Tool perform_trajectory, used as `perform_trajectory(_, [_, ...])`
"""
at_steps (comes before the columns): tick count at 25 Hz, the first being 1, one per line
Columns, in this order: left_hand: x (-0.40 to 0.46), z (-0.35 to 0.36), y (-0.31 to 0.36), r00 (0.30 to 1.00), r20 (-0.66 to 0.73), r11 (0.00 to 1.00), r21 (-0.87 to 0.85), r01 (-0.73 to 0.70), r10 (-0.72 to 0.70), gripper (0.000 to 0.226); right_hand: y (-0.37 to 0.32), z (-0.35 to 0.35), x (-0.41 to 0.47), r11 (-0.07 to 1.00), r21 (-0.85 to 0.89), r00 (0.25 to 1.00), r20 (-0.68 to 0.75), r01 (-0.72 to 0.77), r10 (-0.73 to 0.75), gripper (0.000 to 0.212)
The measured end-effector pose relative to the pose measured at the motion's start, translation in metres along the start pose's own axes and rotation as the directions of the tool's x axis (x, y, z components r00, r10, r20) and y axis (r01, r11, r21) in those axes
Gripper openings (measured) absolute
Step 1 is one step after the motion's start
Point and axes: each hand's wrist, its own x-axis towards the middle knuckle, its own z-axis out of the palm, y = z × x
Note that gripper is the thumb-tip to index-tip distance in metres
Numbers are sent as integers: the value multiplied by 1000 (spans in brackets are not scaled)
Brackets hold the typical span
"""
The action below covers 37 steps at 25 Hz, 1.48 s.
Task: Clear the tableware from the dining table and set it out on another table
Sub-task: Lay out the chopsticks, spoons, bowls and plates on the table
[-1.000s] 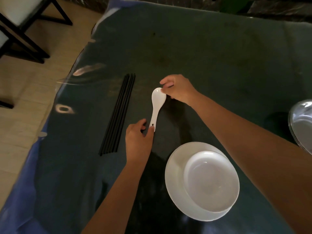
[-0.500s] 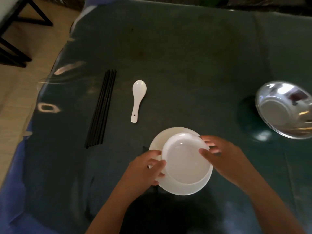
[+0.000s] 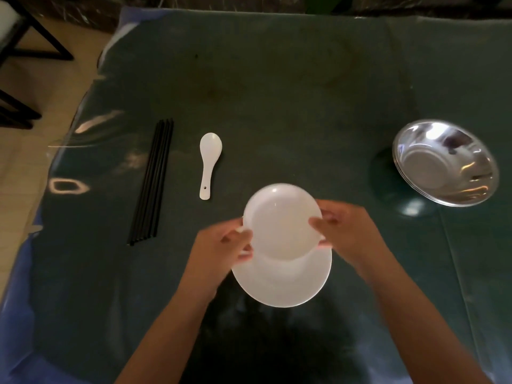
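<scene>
Both hands [image 3: 282, 242] grip white bowl [image 3: 282, 221], no labels

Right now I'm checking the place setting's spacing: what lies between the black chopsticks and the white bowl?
In the head view, only the white spoon lies between the chopsticks and the bowl.

head cam | 1 view – looks steeply down, close over table [image 3: 277, 79]

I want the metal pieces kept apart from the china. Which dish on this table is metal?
The shiny steel bowl at the table's right side, untouched. The white bowl, gripped by both hands, and the white plate under it are china.
</scene>
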Motion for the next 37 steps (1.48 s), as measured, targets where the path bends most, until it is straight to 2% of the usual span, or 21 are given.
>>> perform_trajectory(3, [37, -6, 38, 995, -15, 994, 41, -102, 103, 29, -28, -5, 38, 991, 133, 1000, -9, 11, -10, 22])
perform_trajectory(5, [62, -9, 53, 994, -37, 993, 58, -102, 104, 22, -41, -1, 65, 983, 184, 1000, 0, 0, 0, 17])
perform_trajectory(12, [111, -5, 47, 996, -79, 990, 135, -28, 39, 21, -32, 21, 115, 979, 190, 997, 21, -77, 74, 26])
perform_trajectory(17, [114, 0, 43, 992, -120, 985, 171, -26, 47, 14, -29, 22, 121, 980, 196, 999, 25, -30, 25, 26])
perform_trajectory(19, [99, -5, 38, 988, -128, 952, 302, -46, 88, 29, -21, 14, 108, 989, 145, 999, -16, -27, 30, 31])
perform_trajectory(20, [86, -9, 32, 987, -129, 922, 385, -42, 99, 37, -10, 8, 96, 998, 61, 998, -52, -31, 34, 34])
perform_trajectory(22, [55, -18, 11, 991, -116, 869, 494, -6, 72, 46, 22, -6, 62, 991, -121, 993, -106, -58, 45, 37])
perform_trajectory(23, [39, -20, -2, 994, -103, 866, 500, 29, 26, 45, 40, -11, 43, 984, -155, 992, -99, -88, 73, 36])
perform_trajectory(26, [6, -12, -31, 993, -54, 907, 406, 115, -101, 31, 73, -9, -2, 974, -74, 976, 22, -215, 217, 27])
perform_trajectory(27, [0, -9, -35, 994, -39, 928, 356, 113, -107, 39, 76, -5, -9, 973, -44, 972, 44, -227, 229, 22])
perform_trajectory(30, [-5, -6, -47, 999, -31, 971, 236, 49, -43, 73, 78, 1, -14, 978, 30, 978, 27, -209, 208, 28])
perform_trajectory(34, [-9, -3, -50, 998, -36, 978, 205, -46, 55, 76, 83, 2, -14, 991, 33, 991, 12, -132, 132, 43])
perform_trajectory(37, [-11, -1, -54, 994, -67, 983, 164, -78, 89, 73, 88, 3, -18, 987, 117, 994, 1, -108, 109, 47])
